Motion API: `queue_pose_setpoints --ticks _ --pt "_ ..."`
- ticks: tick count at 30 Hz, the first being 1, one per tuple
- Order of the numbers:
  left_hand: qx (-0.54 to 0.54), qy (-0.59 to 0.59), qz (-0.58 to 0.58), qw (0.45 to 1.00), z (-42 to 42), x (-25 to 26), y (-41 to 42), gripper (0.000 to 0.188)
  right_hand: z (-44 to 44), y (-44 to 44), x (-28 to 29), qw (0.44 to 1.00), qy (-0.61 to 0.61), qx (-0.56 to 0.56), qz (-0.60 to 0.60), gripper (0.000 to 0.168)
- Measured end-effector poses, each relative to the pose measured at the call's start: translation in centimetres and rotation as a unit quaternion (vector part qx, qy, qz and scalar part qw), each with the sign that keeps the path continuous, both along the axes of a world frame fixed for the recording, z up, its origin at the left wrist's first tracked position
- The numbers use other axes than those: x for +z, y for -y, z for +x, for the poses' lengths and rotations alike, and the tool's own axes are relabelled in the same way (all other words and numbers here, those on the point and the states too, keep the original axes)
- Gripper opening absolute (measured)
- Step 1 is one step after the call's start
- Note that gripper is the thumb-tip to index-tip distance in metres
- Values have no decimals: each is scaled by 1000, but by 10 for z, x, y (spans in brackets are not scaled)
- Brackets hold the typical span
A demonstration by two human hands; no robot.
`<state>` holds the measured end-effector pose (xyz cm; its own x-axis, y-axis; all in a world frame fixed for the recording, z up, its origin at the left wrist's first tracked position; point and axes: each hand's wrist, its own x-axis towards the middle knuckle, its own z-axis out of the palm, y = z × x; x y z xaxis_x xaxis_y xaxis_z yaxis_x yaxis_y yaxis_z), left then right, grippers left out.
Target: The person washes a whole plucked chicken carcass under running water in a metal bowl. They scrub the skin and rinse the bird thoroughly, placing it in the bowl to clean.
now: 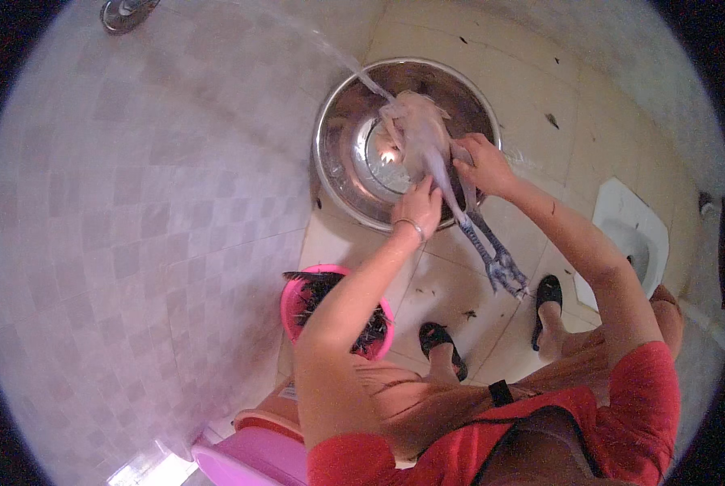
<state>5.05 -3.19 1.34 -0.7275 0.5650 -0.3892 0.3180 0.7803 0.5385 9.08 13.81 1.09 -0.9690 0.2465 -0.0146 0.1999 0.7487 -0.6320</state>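
A plucked chicken (422, 127) lies at a slant over a wide stainless steel basin (332, 176) on the tiled floor. Its dark scaly feet (501, 264) stick out past the rim towards me. My left hand (420, 208), with a bangle at its wrist, holds the tail end beside one leg, its fingertips partly hidden. My right hand (485, 164) grips the thigh on the other side. A stream of water (350, 61) comes in from the upper left and strikes the far end of the bird. Whether the basin holds water I cannot tell.
A pink bucket (287, 316) full of dark feathers stands beside my left forearm. Behind it are a purple tub (253, 455) and an orange container (271, 413). A tiled wall (156, 212) rises at left, a white squat toilet (632, 225) lies at right. Loose feathers (552, 121) dot the floor.
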Motion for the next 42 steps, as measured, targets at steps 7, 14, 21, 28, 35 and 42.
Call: queue_pose_setpoints --ticks 7,14,21,28,35,42 --pt "-241 -115 -104 958 -21 15 47 38 -82 -28 -23 999 -3 -41 -35 19" --pt "14 -64 128 990 -16 1 15 47 -153 -49 -75 990 7 -116 -78 25" --pt "-88 -180 100 975 -29 -8 -40 56 -172 -27 -93 986 12 -125 -109 24" --pt "-88 -177 98 975 9 -22 -39 45 -166 -55 -120 880 53 -252 -398 21" --pt "-82 -155 85 981 32 -23 -42 44 -137 -41 -85 977 -189 45 -90 12" --pt "-59 -175 71 980 37 -27 -50 41 -123 -26 -68 977 -94 187 24 12"
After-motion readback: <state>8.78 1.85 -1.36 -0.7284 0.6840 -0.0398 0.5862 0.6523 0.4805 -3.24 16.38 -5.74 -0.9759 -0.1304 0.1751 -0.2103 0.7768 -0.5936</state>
